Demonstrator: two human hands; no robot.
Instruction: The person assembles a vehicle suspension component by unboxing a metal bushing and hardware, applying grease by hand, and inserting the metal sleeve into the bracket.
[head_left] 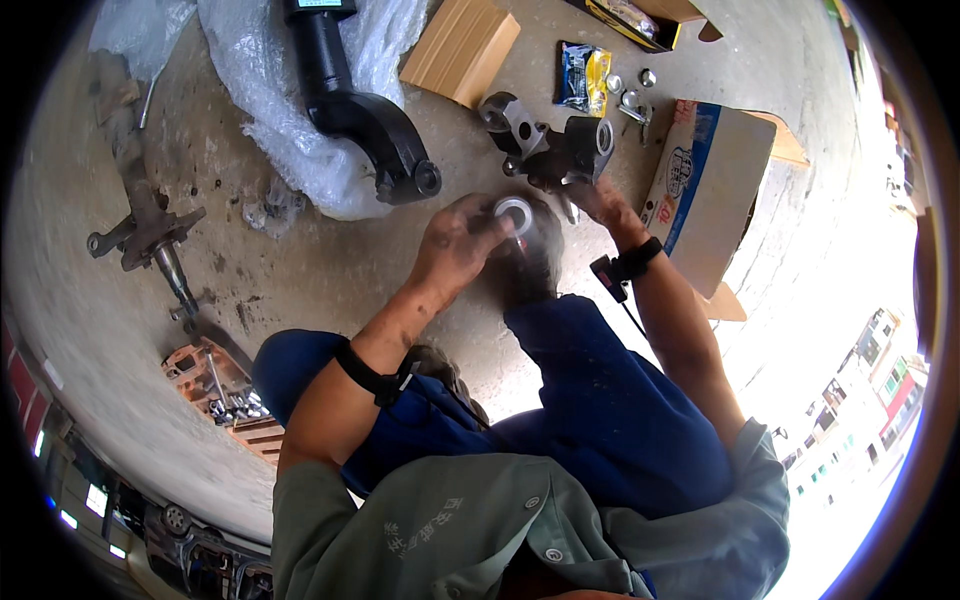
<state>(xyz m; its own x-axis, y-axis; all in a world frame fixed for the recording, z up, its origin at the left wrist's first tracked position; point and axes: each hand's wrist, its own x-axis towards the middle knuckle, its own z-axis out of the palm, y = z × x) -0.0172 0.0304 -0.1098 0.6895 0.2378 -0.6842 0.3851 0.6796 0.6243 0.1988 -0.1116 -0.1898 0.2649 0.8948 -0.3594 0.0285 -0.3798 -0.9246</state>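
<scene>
Possible to pass over bare floor (pixel 315 270) between rusty axle part (pixel 150 235) and left hand (pixel 460 238), also through the narrower gap between black curved beam (pixel 365 128) and dark metal bracket (pixel 563 162). Blocked on the outer side of right hand (pixel 607 207) by white-sided carton (pixel 725 195).

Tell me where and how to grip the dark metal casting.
Grip the dark metal casting round the bored cylinder at its right end, from the right. That rounded wall looks easiest to wrap; the left end is an irregular, holed plate. The right hand is at the near edge, below that cylinder.
</scene>
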